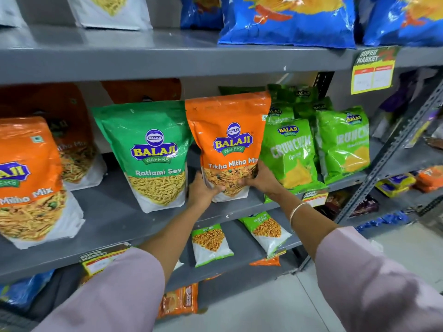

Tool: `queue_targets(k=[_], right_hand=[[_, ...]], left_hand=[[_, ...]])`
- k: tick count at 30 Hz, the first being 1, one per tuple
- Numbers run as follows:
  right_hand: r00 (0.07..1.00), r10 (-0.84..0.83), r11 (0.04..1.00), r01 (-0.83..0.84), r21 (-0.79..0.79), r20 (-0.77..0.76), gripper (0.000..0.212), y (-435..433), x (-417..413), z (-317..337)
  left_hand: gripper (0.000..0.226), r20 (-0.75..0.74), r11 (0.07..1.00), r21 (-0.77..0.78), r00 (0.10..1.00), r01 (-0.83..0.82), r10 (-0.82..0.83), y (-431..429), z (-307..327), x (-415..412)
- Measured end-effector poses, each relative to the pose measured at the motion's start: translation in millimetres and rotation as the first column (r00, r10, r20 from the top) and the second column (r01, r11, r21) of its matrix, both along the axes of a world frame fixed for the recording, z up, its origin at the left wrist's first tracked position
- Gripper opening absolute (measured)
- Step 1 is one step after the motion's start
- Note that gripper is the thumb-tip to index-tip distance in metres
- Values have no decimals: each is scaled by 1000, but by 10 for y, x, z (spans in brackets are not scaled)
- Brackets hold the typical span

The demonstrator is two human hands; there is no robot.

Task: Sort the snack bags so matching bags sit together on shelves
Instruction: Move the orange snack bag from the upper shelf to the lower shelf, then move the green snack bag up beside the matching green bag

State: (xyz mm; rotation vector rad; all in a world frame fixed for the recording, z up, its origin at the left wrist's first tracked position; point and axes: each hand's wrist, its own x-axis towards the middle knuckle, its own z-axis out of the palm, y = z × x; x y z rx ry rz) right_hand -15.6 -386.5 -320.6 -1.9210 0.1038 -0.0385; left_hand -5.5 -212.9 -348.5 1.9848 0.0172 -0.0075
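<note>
An orange Tikha Mitha Mix bag [229, 137] stands upright on the middle grey shelf [115, 212]. My left hand [202, 191] grips its lower left corner and my right hand [262, 179] grips its lower right side. To its left stands a green Ratlami Sev bag [148, 149]. Farther left are two more orange Tikha Mitha Mix bags, one at the front [31, 178] and one behind it [72, 140]. Light green Crunchem bags [290, 152] stand just right of the held bag.
Blue chip bags [287, 17] sit on the top shelf, with white pouches [107, 10] at its left. Small green-and-white bags [211, 243] lie on the lower shelf. A yellow price tag [372, 70] hangs from the upper shelf edge. A slotted upright [393, 144] divides off the neighbouring rack.
</note>
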Motion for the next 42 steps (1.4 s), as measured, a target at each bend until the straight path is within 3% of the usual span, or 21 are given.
queue_targets(k=[2, 4, 6, 8, 10, 11, 14, 17, 20, 23, 26, 31, 42], right_hand=[[999, -6, 999, 7, 42, -38, 73, 28, -28, 27], [996, -13, 999, 16, 38, -91, 61, 49, -62, 65], [976, -30, 986, -6, -165, -217, 28, 71, -100, 126], [907, 11, 941, -152, -303, -420, 20, 136, -154, 212], [776, 125, 933, -305, -193, -618, 20, 293, -215, 309], [739, 187, 929, -347, -128, -647, 21, 402, -219, 337], [802, 262, 932, -355, -76, -536, 22, 807, -166, 367], [839, 283, 939, -341, -45, -464, 71, 1184, -69, 258], [861, 293, 944, -329, -16, -416, 94, 1414, 73, 72], [916, 298, 954, -296, 49, -269, 86, 1548, 171, -72], [953, 272, 959, -258, 117, -135, 69, 1623, 262, -201], [982, 171, 984, -174, -27, -78, 80, 1705, 223, -269], [973, 230, 966, -227, -119, 10, 76, 2100, -338, -50]], left_hand=[[76, -141, 998, -56, 990, -5, -2, 47, 36, -25], [51, -261, 989, -148, 965, -6, -33, 167, 55, -69], [39, -379, 969, -247, 921, -4, -93, 357, 70, -162], [55, -482, 967, -256, 866, 7, -134, 604, 66, -251], [58, -560, 973, -231, 815, 22, -152, 889, 82, -321], [56, -585, 973, -232, 797, 14, -151, 1033, 100, -336], [53, -568, 979, -188, 822, -75, -46, 1422, 147, -282], [55, -442, 981, -101, 891, -164, 104, 1655, 149, -156], [80, -298, 980, -11, 937, -196, 184, 1736, 88, -41], [74, -226, 991, 37, 965, -129, 134, 1731, 1, 51], [62, -173, 993, -31, 979, -111, 104, 1707, -71, 103], [61, -101, 991, 5, 985, -137, 137, 1799, -13, 20], [66, -11, 991, 24, 991, -132, 132, 2228, 155, -606]])
